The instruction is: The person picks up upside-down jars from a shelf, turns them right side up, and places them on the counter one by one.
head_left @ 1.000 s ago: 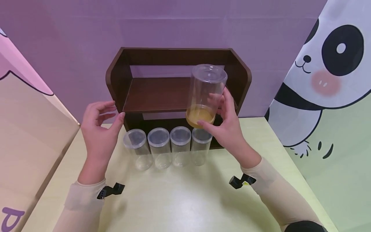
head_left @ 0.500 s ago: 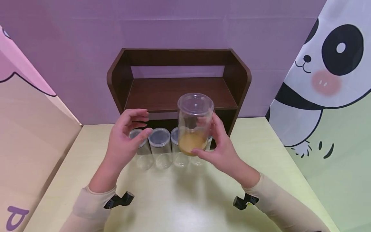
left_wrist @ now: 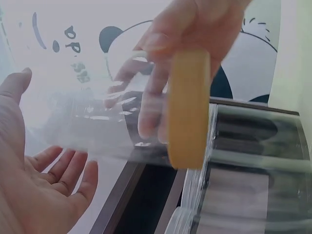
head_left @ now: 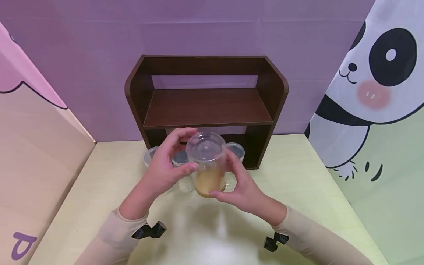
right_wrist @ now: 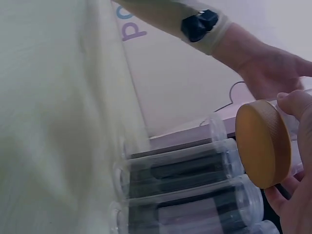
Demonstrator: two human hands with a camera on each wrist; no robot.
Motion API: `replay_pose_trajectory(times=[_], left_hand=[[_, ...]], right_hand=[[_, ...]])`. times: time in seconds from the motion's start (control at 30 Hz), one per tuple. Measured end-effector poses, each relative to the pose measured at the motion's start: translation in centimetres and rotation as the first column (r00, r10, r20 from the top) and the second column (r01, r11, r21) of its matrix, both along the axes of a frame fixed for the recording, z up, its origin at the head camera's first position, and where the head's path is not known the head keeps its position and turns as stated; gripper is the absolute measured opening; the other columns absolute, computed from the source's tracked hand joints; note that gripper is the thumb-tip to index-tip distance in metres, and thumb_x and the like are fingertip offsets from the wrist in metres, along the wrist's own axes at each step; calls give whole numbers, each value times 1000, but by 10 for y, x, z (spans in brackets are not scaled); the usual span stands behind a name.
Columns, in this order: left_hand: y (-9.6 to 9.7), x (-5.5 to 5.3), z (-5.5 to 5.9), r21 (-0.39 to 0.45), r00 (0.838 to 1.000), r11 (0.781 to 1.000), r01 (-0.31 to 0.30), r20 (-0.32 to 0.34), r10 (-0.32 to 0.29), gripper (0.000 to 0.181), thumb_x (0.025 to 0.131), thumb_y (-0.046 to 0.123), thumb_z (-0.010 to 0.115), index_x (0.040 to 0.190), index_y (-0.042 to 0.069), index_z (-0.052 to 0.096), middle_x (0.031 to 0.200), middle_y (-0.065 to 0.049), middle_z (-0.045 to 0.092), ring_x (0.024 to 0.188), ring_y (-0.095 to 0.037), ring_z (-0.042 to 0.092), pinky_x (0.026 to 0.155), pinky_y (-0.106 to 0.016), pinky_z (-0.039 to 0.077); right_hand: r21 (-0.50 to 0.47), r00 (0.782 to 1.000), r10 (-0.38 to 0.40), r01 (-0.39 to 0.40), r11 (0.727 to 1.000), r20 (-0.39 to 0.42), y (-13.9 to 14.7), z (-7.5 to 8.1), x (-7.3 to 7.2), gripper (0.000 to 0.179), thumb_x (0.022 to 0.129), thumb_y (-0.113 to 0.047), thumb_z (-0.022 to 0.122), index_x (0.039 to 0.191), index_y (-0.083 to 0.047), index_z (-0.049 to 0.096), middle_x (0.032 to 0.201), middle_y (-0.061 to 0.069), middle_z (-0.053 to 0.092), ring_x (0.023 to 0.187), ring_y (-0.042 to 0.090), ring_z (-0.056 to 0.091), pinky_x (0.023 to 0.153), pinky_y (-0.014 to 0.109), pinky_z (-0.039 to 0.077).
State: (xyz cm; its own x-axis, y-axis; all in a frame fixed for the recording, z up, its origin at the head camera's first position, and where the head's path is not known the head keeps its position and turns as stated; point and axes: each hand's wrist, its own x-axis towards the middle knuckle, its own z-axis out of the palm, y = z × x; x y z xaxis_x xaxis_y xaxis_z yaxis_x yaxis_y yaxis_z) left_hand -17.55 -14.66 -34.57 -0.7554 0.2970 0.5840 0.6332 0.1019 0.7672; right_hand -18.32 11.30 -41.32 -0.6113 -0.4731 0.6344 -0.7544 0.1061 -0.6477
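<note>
A clear plastic jar hangs upside down over the table, its orange-yellow screw lid at the bottom. My right hand grips it from the right near the lid, thumb in front and fingers behind. At its upper left is my left hand, fingers and thumb spread around the upturned base. In the left wrist view a gap shows between the left hand's fingers and the jar. Behind stands a row of clear jars with translucent lids, partly hidden by the hands.
A dark brown two-tier shelf stands at the back of the pale table, against a purple backdrop. The row of jars is right at its front. Printed side panels rise left and right.
The right hand has brought the jar down and leftward, away from the shelf and over the table. My left hand has moved right, from beside the shelf to the jar's upper end.
</note>
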Motion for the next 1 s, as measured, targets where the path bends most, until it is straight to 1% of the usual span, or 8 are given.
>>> replay_pose_trajectory(times=[0.07,0.2,0.37,0.47,0.6,0.73,0.87,1.0], left_hand=[[2,2,0,-26,1000,1000,5,13,-5,93,88,69,85,157,12,56,151,-4,62,135,-26,59,113,-29,51],[4,3,-1,-55,999,998,36,33,-34,92,89,67,86,158,15,55,151,-3,64,135,-24,62,114,-32,51],[5,2,-3,-74,997,995,67,47,-64,84,89,50,93,158,18,56,147,-1,65,131,-24,65,110,-35,54],[6,3,-3,-112,997,992,63,54,-57,81,87,36,96,157,21,58,146,3,64,130,-22,63,108,-37,55],[7,5,-1,-159,998,986,46,50,-38,81,83,22,97,155,24,61,145,8,64,130,-18,63,108,-40,55],[8,6,-1,-172,999,985,30,23,-27,79,81,19,98,152,19,64,144,8,64,130,-18,62,107,-40,55],[10,6,-2,-171,999,984,46,-4,-48,77,80,19,97,150,16,66,144,7,65,131,-19,62,107,-38,55],[12,7,-1,-161,996,984,80,-15,-83,81,78,15,98,152,16,65,145,6,64,130,-21,63,109,-38,55]], right_hand=[[11,1000,6,-6,1000,-15,-2,-3,0,118,75,-1,102,169,-8,31,156,12,57,133,30,65,112,43,55],[12,999,22,-22,1000,-23,-5,-10,1,117,75,0,101,169,-7,32,155,12,56,130,29,66,110,42,56],[16,999,33,-33,999,-5,-8,-16,2,117,76,0,100,169,-8,30,156,12,55,129,29,66,108,43,57],[35,999,35,-36,999,19,-9,-18,5,119,77,-3,101,171,-11,28,159,10,53,133,29,64,110,45,57],[47,999,35,-36,998,20,-9,-21,7,120,76,-3,101,171,-12,28,160,10,53,137,30,62,113,48,56],[42,999,42,-43,998,24,-10,-25,8,121,76,-2,101,171,-11,27,161,11,52,138,30,61,113,49,56],[32,995,67,-70,997,70,-11,-31,10,122,78,-4,100,172,-13,24,162,11,50,143,30,57,116,51,52],[11,986,108,-111,994,127,-13,-34,10,120,79,-6,101,172,-16,26,163,10,50,147,30,53,120,52,49]])
